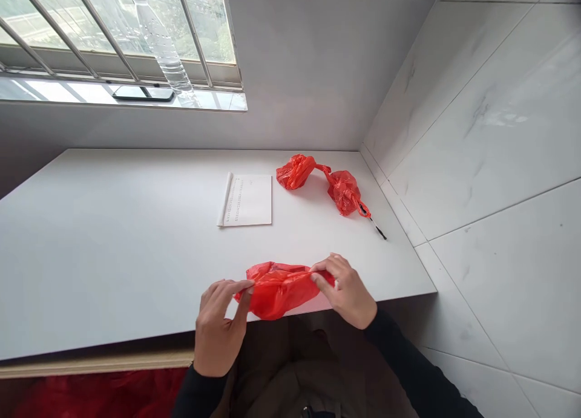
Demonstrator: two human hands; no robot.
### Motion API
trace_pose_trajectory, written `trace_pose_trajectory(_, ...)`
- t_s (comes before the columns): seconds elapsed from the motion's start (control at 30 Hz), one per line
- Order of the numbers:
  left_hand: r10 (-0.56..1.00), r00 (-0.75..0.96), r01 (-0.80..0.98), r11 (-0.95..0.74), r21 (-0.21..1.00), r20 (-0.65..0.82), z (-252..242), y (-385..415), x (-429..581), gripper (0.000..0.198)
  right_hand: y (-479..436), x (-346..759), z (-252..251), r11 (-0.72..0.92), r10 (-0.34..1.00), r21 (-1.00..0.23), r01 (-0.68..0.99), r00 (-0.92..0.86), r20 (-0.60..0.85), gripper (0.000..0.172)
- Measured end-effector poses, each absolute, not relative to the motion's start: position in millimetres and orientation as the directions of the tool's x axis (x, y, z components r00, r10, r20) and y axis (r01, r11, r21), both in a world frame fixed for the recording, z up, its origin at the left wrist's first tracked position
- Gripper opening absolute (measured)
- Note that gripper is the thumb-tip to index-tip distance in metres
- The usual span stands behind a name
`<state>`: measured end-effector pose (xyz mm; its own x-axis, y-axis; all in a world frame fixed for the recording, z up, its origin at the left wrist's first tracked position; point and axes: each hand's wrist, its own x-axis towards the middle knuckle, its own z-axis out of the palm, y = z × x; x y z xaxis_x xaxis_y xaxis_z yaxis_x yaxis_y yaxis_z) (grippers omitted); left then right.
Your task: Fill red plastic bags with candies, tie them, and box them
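A red plastic bag (282, 294) is stretched sideways between my two hands at the front edge of the white table. My left hand (221, 324) pinches its left end between thumb and fingers. At the other end, my right hand (345, 290) grips the bag's upper right part. The bag looks loose and crumpled, and its lower side hangs by the table edge. Farther back lie two bunched red plastic bags, one on the left (297, 172) and one on the right (345, 192), joined by a twisted strip.
An open notebook (252, 200) lies mid-table. A pen (378, 229) pokes out from the right bunched bag. On the windowsill are a water bottle (166, 52) and a phone (143, 94). A tiled wall (494, 121) bounds the right side; red material (104, 394) shows below the table.
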<state>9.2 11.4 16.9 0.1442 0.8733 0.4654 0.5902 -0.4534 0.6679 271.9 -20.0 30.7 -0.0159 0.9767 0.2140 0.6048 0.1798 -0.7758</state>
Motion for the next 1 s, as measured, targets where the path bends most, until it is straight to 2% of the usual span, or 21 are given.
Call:
trace_pose_trajectory(0.07, 0.905, 0.042, 0.611, -0.359, 0.705, 0.423, 16.4, 10.8, -0.6, 0.007, -24.3, 284.5, 35.3, 0.125, 0.977, -0.782, 0.611, 0.059, 0.203, 0.011)
trace_pose_trajectory(0.13, 0.927, -0.006, 0.599, -0.297, 0.744, 0.374, 18.5, 9.5, -1.8, 0.014, -28.5, 289.9, 41.2, 0.078, 0.981, -0.798, 0.598, 0.095, 0.168, 0.014)
trace_pose_trajectory(0.23, 0.935, 0.128, 0.555, -0.344, 0.757, 0.33, 23.3, 8.0, 11.4, 0.043, -30.6, 281.9, 48.2, 0.053, 0.991, -0.823, 0.565, 0.073, 0.114, 0.021)
trace_pose_trajectory(0.27, 0.925, 0.184, 0.54, -0.378, 0.752, 0.333, 24.2, 8.2, 16.6, 0.046, -29.9, 277.3, 49.3, 0.059, 0.993, -0.824, 0.564, 0.053, 0.107, 0.026)
trace_pose_trajectory(0.33, 0.907, 0.227, 0.52, -0.422, 0.743, 0.356, 24.3, 10.0, 22.7, 0.031, -27.5, 271.1, 49.7, 0.096, 0.993, -0.813, 0.574, 0.005, 0.121, 0.024)
trace_pose_trajectory(0.4, 0.913, 0.152, 0.51, -0.401, 0.761, 0.379, 23.0, 12.8, 19.5, 0.012, -25.5, 272.6, 48.6, 0.119, 0.986, -0.809, 0.576, 0.025, 0.164, 0.019)
trace_pose_trajectory(0.5, 0.937, -0.039, 0.499, -0.282, 0.819, 0.346, 23.4, 15.3, 4.7, 0.01, -26.2, 286.3, 47.8, 0.024, 0.964, -0.849, 0.528, 0.212, 0.159, 0.022)
trace_pose_trajectory(0.6, 0.955, -0.106, 0.457, -0.201, 0.867, 0.277, 32.2, 11.6, -0.5, 0.024, -30.2, 294.6, 52.1, -0.016, 0.951, -0.889, 0.458, 0.282, 0.128, 0.021)
trace_pose_trajectory(0.7, 0.947, 0.009, 0.48, -0.285, 0.829, 0.32, 47.0, 3.9, 12.9, 0.045, -33.9, 287.1, 61.4, 0.006, 0.976, -0.904, 0.428, 0.194, 0.099, 0.036)
trace_pose_trajectory(0.73, 0.93, 0.059, 0.501, -0.343, 0.794, 0.364, 51.6, 1.5, 18.8, 0.043, -34.7, 283.0, 64.9, 0.006, 0.983, -0.904, 0.429, 0.164, 0.084, 0.038)
trace_pose_trajectory(0.8, 0.89, 0.095, 0.525, -0.425, 0.738, 0.445, 58.9, -1.9, 27.6, 0.024, -36.1, 276.6, 70.9, 0.007, 0.987, -0.903, 0.429, 0.142, 0.075, 0.027)
trace_pose_trajectory(0.87, 0.873, 0.017, 0.518, -0.425, 0.743, 0.487, 64.3, -4.3, 28.9, 0.011, -37.9, 275.6, 74.8, 0.02, 0.982, -0.914, 0.406, 0.161, 0.094, 0.021)
trace_pose_trajectory(1.0, 0.877, -0.197, 0.446, -0.318, 0.837, 0.438, 75.4, -13.8, 13.4, 0.007, -44.6, 286.0, 76.8, 0.024, 0.959, -0.935, 0.353, 0.256, 0.121, 0.021)
